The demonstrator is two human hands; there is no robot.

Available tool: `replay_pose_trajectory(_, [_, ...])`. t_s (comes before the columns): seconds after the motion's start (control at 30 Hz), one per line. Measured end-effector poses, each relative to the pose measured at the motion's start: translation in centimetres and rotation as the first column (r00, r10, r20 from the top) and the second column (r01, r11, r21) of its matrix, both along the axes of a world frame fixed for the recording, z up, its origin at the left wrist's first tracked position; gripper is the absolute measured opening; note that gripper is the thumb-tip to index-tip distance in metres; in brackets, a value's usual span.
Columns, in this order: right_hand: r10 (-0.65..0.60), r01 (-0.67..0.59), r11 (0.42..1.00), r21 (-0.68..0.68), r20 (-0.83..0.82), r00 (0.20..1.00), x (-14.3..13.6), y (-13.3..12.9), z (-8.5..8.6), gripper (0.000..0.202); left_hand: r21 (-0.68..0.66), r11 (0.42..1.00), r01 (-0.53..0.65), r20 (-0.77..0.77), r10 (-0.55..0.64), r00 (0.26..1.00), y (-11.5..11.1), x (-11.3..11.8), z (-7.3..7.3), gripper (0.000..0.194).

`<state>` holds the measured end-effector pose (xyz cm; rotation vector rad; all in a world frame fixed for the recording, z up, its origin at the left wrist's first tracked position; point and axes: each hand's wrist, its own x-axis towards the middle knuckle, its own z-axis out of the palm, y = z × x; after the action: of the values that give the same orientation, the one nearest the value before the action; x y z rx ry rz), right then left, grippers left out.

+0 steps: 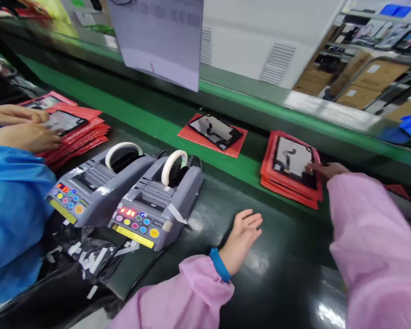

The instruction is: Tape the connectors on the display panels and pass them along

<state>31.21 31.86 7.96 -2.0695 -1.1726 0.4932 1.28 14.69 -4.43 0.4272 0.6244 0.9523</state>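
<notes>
My left hand (241, 237), with a blue wristband, is over the dark tabletop, fingers apart and holding nothing. At the right, my right hand (329, 169) reaches to the edge of a black-framed panel (292, 157) with a dark flex cable. Its fingertips are at the panel's right side and look pressed together. That panel lies on a stack of red bubble sleeves (270, 180). Another panel (215, 130) rests on a single red sleeve (234, 148) on the green strip, beyond my left hand.
Two grey tape dispensers (145, 205) (96, 183) with white tape rolls stand left of my left hand. Tape scraps (92, 260) lie before them. At far left, a co-worker's hands (27, 132) touch a panel on red sleeves (89, 137). A white sheet (160, 41) hangs behind.
</notes>
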Motion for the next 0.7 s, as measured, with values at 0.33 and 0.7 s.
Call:
replay_pose_trajectory(0.33, [0.653,-0.576,0.733,-0.362,0.613,0.446,-24.6,8.5,-5.8,0.053,-0.144,0.989,0.006,0.134,0.013,0.991,1.6,0.1,0.5,0.045])
replay_pose_trajectory(0.7, [0.578,-0.591,0.718,-0.368,0.788,0.212,-27.3,4.5,-0.4,0.038,-0.034,0.978,-0.206,0.120,0.209,0.970,5.5,-1.9,1.0,0.053])
